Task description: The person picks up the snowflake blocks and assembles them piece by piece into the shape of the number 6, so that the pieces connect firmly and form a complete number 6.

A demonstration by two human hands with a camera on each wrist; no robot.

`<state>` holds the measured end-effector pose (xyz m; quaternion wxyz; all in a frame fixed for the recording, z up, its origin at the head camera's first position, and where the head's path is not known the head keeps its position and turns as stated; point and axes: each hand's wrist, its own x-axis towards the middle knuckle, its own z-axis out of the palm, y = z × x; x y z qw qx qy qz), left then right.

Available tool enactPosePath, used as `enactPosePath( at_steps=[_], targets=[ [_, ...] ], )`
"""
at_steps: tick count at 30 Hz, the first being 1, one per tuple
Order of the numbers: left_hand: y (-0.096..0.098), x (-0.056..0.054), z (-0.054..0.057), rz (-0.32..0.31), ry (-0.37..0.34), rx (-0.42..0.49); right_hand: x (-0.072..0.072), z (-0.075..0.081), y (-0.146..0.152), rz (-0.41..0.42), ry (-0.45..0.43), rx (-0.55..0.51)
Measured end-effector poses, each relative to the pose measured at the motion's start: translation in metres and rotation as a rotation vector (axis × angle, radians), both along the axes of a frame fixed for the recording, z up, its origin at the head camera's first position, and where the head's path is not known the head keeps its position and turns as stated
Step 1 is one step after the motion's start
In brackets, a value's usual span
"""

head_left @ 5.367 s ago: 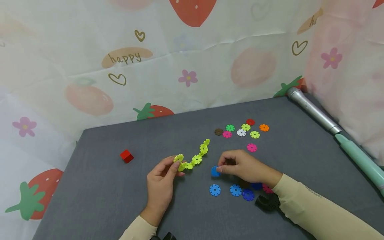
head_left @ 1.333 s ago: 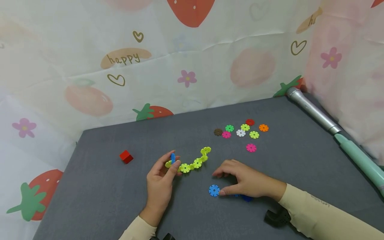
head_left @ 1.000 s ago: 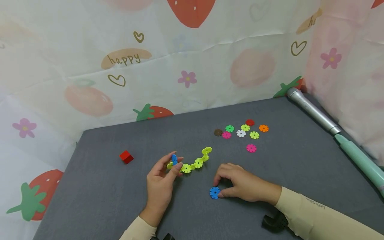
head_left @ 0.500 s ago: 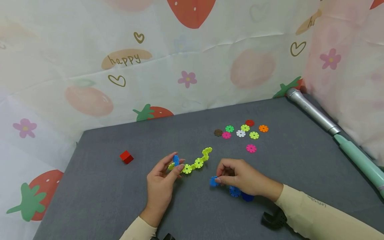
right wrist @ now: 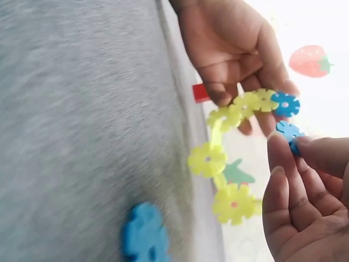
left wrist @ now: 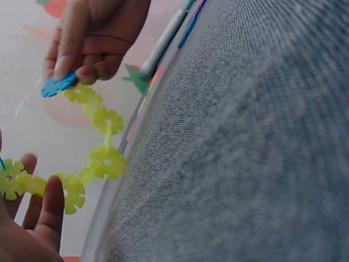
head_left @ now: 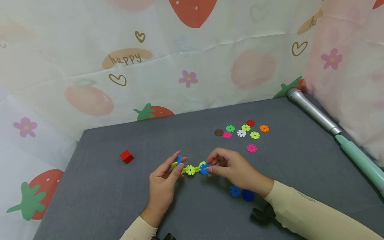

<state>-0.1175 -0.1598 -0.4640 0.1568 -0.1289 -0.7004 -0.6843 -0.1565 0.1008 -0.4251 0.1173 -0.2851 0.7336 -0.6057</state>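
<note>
My left hand holds one end of a chain of yellow-green notched snowflake discs above the grey table. A blue disc stands upright at that end, near the thumb and index finger; in the right wrist view this end disc appears joined to the yellow ones. My right hand pinches another light blue disc between thumb and index finger. From the head, that disc covers part of the chain's far end. In the right wrist view the pinched disc is close below the end disc; whether they touch I cannot tell.
Below my right hand lie a blue disc and a dark blue disc. Several loose discs in mixed colours, one of them white, lie farther back. A red cube sits left; a microphone lies along the right edge.
A blue disc has joined the chain's left-hand end since the earliest frame. My right hand has since picked another light blue disc off the table and carried it left to the chain.
</note>
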Motion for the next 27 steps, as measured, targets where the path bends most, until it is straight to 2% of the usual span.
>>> enactPosePath(
  at_steps=[9, 19, 27],
  targets=[
    [0.002, -0.001, 0.0, -0.034, 0.029, 0.03, -0.005, 0.016, -0.016, -0.038, 0.058, -0.034],
    [0.004, 0.001, 0.003, 0.027, 0.027, -0.02, -0.013, 0.021, -0.034, -0.035, 0.125, -0.106],
    [0.005, 0.002, 0.004, 0.041, 0.027, -0.024, -0.017, 0.021, -0.039, -0.004, 0.115, -0.15]
  ],
)
